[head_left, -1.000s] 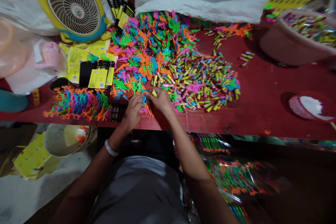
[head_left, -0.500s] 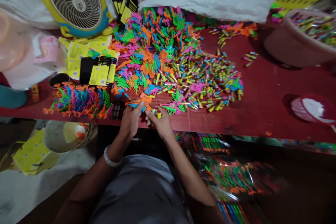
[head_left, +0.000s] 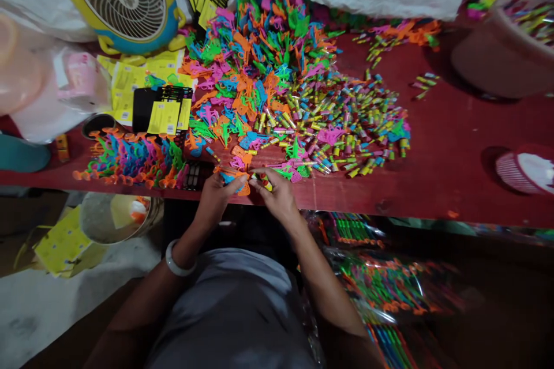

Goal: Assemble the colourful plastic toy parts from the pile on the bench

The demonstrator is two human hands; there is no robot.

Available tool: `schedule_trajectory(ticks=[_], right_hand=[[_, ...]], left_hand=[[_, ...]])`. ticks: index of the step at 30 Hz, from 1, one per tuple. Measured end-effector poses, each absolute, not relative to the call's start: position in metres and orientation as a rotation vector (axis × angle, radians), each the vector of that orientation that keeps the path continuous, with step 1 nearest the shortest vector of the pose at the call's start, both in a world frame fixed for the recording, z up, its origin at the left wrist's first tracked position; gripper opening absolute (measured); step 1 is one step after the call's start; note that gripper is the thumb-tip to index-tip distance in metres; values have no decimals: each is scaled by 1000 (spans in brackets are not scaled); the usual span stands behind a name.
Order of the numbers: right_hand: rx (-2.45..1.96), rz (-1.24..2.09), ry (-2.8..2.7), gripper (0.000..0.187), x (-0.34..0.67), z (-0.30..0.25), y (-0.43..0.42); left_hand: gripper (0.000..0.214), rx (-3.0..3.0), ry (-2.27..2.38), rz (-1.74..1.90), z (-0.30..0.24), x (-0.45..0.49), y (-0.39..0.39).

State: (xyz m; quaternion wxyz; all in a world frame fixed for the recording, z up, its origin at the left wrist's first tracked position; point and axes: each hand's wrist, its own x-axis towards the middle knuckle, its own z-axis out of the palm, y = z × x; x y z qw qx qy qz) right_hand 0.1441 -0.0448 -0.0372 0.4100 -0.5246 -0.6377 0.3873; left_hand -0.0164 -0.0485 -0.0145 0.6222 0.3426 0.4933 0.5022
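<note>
Both hands drew back to the table edge [head_left: 346,199], fingertips meeting.

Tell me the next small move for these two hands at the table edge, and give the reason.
Probably bring the right hand with its small yellow tube across to the orange plastic piece pinched in the left hand and fit them together. The two parts sit nearly tip to tip but apart, above the red table edge.

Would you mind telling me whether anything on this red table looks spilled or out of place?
A few small tubes lie apart from the main heap of tubes, toward the tub. Otherwise only sorted piles.
</note>
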Motion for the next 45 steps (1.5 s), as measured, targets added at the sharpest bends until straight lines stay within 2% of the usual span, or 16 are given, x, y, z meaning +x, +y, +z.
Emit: schedule_trajectory(ticks=[10, 28, 30, 33, 35, 36, 39, 42, 45], right_hand=[[-1359, 898, -1579, 26, 145, -34, -47], [-1322, 1230, -1696, 32, 148, -47, -54], [-1373, 1045, -1658, 30, 160, -45, -52], [-1590, 449, -1579, 30, 191, -33, -44], [-1722, 132, -1499, 34, 206, -25, -38], [-1741, 80, -1492, 36, 208, -24, -36], [-1616, 320, -1616, 36, 191, -31, -35], [-1500, 631, -1689, 31, 161, -47, -33], [-1485, 730, -1578, 30, 145, -55, -29]], left_hand=[[29, 810, 1157, 1141, -20, -15, -48], [33, 1004, 1237, 1083, -38, -14, -48], [30, 1101, 1281, 1083, -37, -15, -42], [30, 1218, 1383, 1146, -40, -19, -29], [39, 1294, 1496, 1199, -46, -19, -19], [45, 1359, 1571, 1201, -51, -18, -14], [54, 1621, 1764, 1097, -65, -6, -7], [41, 1744, 1733, 1042, -74, 1, -10], [28, 1791, 1588, 1062, -73, -4, -18]])
